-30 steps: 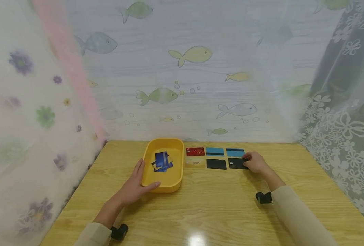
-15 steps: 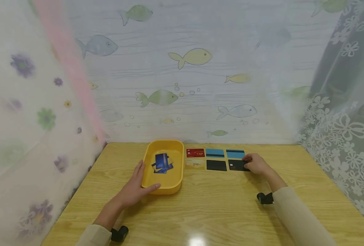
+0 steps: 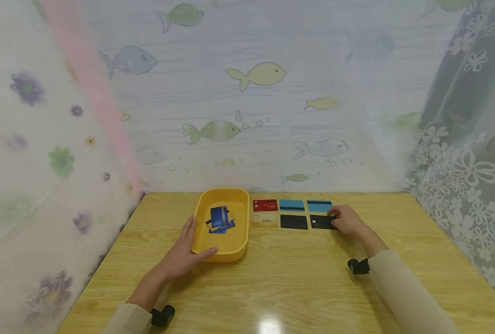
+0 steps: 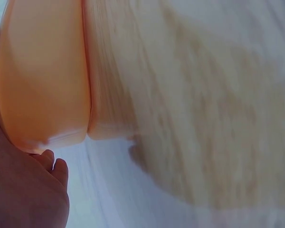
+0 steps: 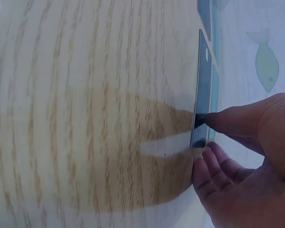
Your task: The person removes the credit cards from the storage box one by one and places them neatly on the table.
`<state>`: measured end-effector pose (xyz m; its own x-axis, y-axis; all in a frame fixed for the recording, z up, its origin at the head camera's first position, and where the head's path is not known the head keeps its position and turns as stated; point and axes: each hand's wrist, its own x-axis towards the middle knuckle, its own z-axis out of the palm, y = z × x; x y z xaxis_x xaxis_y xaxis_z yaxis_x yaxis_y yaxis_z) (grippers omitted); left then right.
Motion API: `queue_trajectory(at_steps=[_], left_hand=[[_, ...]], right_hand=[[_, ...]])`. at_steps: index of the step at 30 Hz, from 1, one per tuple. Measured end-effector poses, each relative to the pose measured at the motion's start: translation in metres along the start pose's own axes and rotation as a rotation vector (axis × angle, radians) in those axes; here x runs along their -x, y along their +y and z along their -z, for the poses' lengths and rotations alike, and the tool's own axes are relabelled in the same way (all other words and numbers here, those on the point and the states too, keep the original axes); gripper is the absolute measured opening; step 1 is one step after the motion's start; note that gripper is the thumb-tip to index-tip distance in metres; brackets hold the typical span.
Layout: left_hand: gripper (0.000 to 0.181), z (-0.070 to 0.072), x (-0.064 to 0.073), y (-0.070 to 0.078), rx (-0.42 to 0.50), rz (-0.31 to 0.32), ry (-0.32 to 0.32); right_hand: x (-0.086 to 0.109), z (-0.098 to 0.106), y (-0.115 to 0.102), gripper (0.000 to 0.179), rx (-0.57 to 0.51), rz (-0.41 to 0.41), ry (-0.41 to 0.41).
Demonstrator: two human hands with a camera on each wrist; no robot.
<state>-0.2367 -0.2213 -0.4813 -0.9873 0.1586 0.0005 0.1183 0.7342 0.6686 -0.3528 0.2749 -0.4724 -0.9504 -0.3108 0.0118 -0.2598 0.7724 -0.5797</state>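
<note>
My left hand [image 3: 180, 260] holds the near-left corner of a yellow plastic tray [image 3: 241, 256], its thumb over the near rim and its fingers along the left side. Several blue and gold cards [image 3: 219, 217] lie overlapped in the tray. To the right of it, cards form two rows on the table. At the right end of the front row, my right hand [image 3: 348, 221] pinches a black VIP card [image 3: 320, 221]. In the right wrist view, the thumb touches this black card [image 5: 204, 90], and other fingertips sit by its end. The hand hides the card's right edge.
A red VIP card [image 3: 265, 205] and two blue striped cards [image 3: 291, 206] make up the back row. In front lie a gold card [image 3: 265, 221] and a plain black card [image 3: 294, 222]. A fish-patterned curtain [image 3: 268, 139] hangs behind the wooden table [image 3: 297, 278].
The index finger of my right hand has stretched slightly left, towards the back row. My left hand, the tray and the cards show no clear movement.
</note>
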Motion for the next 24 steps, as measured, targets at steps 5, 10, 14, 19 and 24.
queue_trajectory(at_steps=[5,10,14,19,24], left_hand=[[0.124,0.0,-0.001,-0.001,-0.003,-0.006,0.006],[0.125,0.0,-0.001,-0.001,-0.006,0.0,0.002],[0.126,0.001,-0.001,-0.001,-0.009,-0.001,0.001],[0.126,0.003,-0.002,0.0,-0.001,-0.005,-0.001],[0.125,0.003,-0.001,0.0,0.003,-0.006,-0.007]], right_hand=[[0.0,0.0,-0.002,0.027,0.011,0.01,0.011],[0.004,0.0,-0.003,0.027,0.008,0.025,0.023],[0.005,0.002,-0.003,0.028,0.004,0.028,0.013],[0.01,0.007,-0.011,0.029,-0.008,0.025,-0.001],[0.013,0.009,-0.025,0.028,-0.002,0.065,0.008]])
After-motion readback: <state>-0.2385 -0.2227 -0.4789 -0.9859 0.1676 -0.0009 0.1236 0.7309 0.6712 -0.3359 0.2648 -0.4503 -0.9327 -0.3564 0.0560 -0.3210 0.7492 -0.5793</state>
